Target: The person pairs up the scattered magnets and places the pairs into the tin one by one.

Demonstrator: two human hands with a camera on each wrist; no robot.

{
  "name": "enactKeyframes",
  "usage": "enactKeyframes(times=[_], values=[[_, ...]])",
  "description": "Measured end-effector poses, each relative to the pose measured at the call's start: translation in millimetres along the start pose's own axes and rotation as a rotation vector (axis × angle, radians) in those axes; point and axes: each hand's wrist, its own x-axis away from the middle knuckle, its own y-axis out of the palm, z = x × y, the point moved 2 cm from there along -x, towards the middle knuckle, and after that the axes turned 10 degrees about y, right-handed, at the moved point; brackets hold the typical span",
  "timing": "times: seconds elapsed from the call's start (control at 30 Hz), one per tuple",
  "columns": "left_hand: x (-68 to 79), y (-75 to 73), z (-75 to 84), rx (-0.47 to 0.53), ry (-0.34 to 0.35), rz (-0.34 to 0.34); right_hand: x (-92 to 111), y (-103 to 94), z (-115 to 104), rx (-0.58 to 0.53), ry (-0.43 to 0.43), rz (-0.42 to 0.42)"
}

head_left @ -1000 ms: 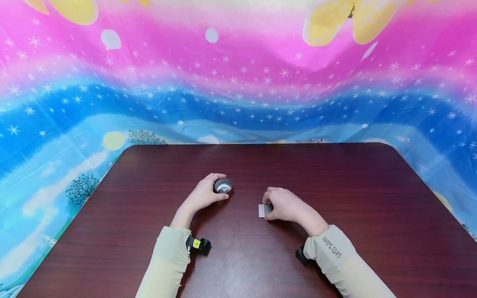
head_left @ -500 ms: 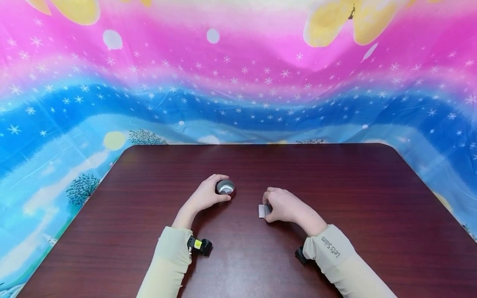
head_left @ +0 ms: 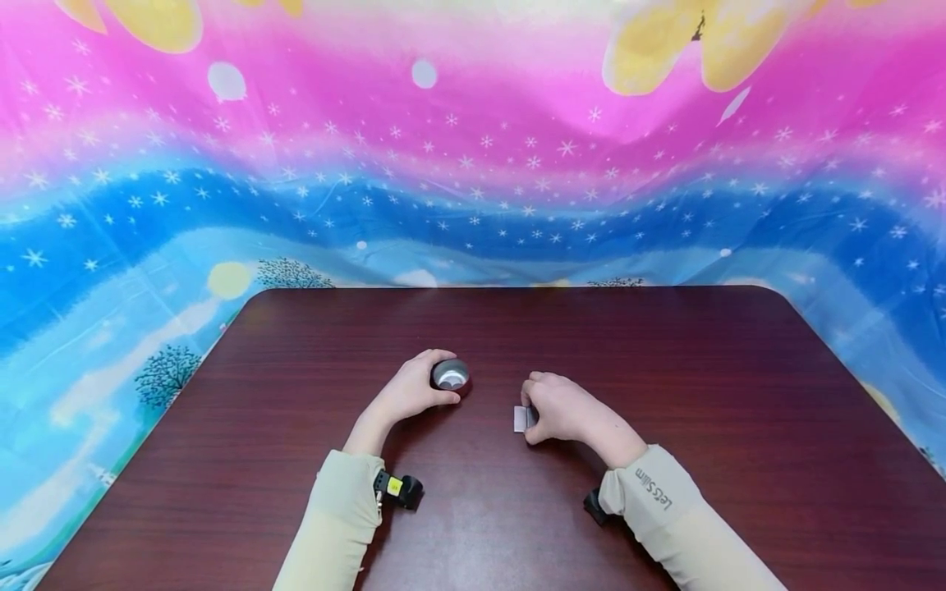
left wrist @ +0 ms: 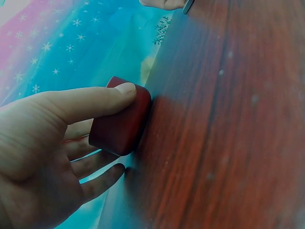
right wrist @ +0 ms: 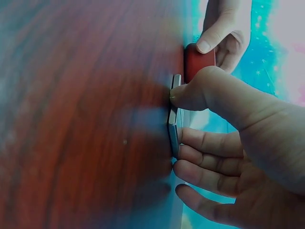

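Note:
In the head view a small round cup (head_left: pixel 452 377), silvery inside, stands on the table left of centre. My left hand (head_left: pixel 409 389) grips it from the left, thumb on the near side and fingers on the far side. The cup's outside (left wrist: pixel 121 117) looks dark red in the left wrist view. Further right, my right hand (head_left: pixel 569 409) pinches a thin, flat silver-grey rectangular piece (head_left: pixel 521 419) with a line across it. That flat piece (right wrist: pixel 175 119) lies low against the table in the right wrist view, the thumb on one edge. My fingers cover part of it.
The dark red-brown wooden table (head_left: pixel 473 509) stretches around both hands. Behind it hangs a pink and blue cloth (head_left: pixel 473 148) with snowflakes. Black wrist cameras sit at the left cuff (head_left: pixel 402 491) and the right cuff (head_left: pixel 594 506).
The left hand and cup have shifted slightly right and nearer to me, towards the flat piece. The right hand has kept its place and its pinch.

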Motion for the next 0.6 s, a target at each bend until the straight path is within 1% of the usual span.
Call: enactKeyframes(times=[0.2, 0.43, 0.6], values=[[0.5, 0.5, 0.3, 0.001, -0.002, -0.027, -0.2, 0.2, -0.5, 0.022, -0.015, 0.015], [0.8, 1.4, 0.1, 0.01, -0.002, -0.032, -2.5, 2.3, 0.0, 0.056, -0.03, 0.009], [0.9, 2.1, -1.7, 0.013, -0.006, -0.03, -2.1, 1.3, -2.6, 0.023, -0.035, 0.004]])
